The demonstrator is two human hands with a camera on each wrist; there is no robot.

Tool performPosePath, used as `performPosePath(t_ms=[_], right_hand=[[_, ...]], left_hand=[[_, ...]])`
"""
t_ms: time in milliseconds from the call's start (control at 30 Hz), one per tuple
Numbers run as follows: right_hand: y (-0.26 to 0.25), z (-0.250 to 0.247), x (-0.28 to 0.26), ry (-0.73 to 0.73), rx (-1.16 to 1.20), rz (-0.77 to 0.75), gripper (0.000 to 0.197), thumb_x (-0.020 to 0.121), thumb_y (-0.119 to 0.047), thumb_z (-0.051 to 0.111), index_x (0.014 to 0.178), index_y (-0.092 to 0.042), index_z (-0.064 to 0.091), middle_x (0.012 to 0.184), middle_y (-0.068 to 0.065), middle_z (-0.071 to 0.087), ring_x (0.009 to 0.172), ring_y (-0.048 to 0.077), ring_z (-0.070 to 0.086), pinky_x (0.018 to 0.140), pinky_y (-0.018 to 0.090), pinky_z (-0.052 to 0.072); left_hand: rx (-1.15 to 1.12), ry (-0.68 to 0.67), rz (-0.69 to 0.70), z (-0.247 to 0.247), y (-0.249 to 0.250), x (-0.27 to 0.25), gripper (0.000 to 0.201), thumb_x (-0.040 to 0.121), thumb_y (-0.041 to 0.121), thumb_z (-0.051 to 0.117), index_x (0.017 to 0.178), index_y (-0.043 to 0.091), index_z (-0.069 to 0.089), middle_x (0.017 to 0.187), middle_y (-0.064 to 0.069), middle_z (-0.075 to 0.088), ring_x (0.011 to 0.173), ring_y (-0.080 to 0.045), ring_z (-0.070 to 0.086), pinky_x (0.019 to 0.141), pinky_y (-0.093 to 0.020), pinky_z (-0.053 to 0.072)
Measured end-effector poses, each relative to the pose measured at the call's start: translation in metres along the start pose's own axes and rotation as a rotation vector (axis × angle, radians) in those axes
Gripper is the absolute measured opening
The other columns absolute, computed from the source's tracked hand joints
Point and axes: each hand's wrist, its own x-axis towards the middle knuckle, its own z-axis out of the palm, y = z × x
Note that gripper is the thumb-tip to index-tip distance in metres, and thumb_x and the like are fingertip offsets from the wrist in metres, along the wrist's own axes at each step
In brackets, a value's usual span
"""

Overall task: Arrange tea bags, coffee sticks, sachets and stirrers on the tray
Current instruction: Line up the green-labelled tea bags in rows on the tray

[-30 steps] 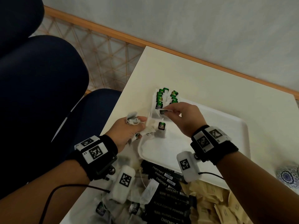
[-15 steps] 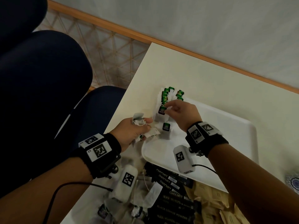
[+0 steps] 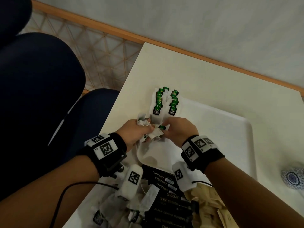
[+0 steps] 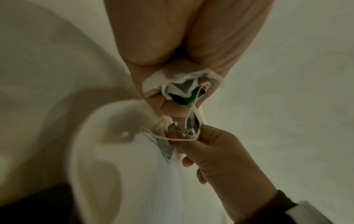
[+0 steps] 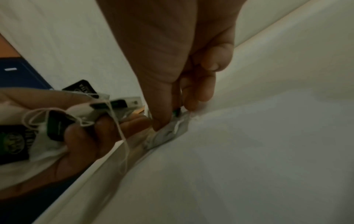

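Two rows of green-tagged tea bags (image 3: 164, 102) lie at the far left corner of the white tray (image 3: 230, 132). My left hand (image 3: 144, 129) grips a bunch of tea bags (image 4: 182, 89) with loose strings at the tray's left rim. Right beside it, my right hand (image 3: 165, 131) pinches one tea bag (image 5: 168, 131) between thumb and fingers, low on the tray (image 5: 249, 151). Its green tag (image 3: 162, 128) shows between the two hands. In the left wrist view the right hand (image 4: 193, 136) meets the bunch and its string. Whether the left hand (image 5: 86, 131) still holds the pinched bag I cannot tell.
Black coffee sticks (image 3: 166, 183), beige sachets (image 3: 210, 204) and loose tea bags (image 3: 105, 213) are heaped on the table in front of the tray. A patterned cup (image 3: 294, 178) stands at the right edge. A dark blue chair (image 3: 41, 79) is left of the table.
My right hand has drawn back from the tea bag rows to the left hand and now pinches a tea bag there. The left hand has kept its bunch.
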Motion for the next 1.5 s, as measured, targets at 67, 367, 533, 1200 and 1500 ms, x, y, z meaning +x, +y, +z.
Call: performPosePath(t_ms=[67, 367, 533, 1200, 1500], right_hand=[[0.003, -0.001, 0.001, -0.044, 0.043, 0.019, 0.025, 0.077, -0.048, 0.071, 0.084, -0.032, 0.054, 0.081, -0.012, 0.056, 0.083, 0.013, 0.055, 0.066, 0.026, 0.039], [0.022, -0.020, 0.001, 0.019, 0.094, -0.052, 0.015, 0.084, -0.039, 0.067, 0.088, -0.025, 0.068, 0.083, -0.012, 0.059, 0.084, 0.014, 0.055, 0.069, 0.026, 0.039], [0.019, -0.039, 0.012, 0.065, 0.128, -0.057, 0.023, 0.091, -0.031, 0.059, 0.110, -0.025, 0.071, 0.113, -0.005, 0.068, 0.103, 0.016, 0.058, 0.087, 0.028, 0.044], [0.010, -0.040, -0.012, 0.181, 0.294, -0.304, 0.017, 0.083, -0.031, 0.070, 0.099, -0.036, 0.067, 0.090, -0.019, 0.062, 0.080, 0.000, 0.058, 0.073, 0.019, 0.046], [0.009, -0.013, -0.033, 0.112, 0.381, -0.413, 0.014, 0.080, -0.026, 0.075, 0.092, -0.033, 0.072, 0.088, -0.016, 0.066, 0.081, 0.000, 0.058, 0.068, 0.005, 0.039]], left_hand=[[0.003, 0.008, 0.003, -0.001, 0.001, -0.001, 0.020, 0.089, -0.005, 0.057, 0.107, 0.001, 0.064, 0.097, -0.011, 0.068, 0.076, -0.015, 0.065, 0.053, -0.019, 0.051], [-0.028, -0.049, -0.020, -0.006, 0.003, -0.011, 0.033, 0.082, -0.015, 0.055, 0.106, 0.006, 0.064, 0.097, -0.003, 0.069, 0.080, -0.014, 0.064, 0.054, -0.018, 0.051], [-0.033, -0.034, -0.007, -0.008, 0.003, -0.011, 0.029, 0.084, -0.015, 0.054, 0.104, 0.004, 0.065, 0.099, -0.001, 0.068, 0.075, -0.012, 0.066, 0.056, -0.021, 0.053], [-0.120, -0.004, 0.017, 0.000, 0.004, -0.009, 0.022, 0.087, -0.004, 0.059, 0.101, 0.013, 0.065, 0.103, -0.007, 0.065, 0.095, -0.025, 0.065, 0.072, -0.039, 0.060], [-0.136, -0.034, 0.004, 0.007, 0.006, -0.016, 0.027, 0.095, 0.012, 0.054, 0.121, 0.003, 0.059, 0.102, -0.019, 0.065, 0.074, -0.023, 0.065, 0.060, -0.029, 0.059]])
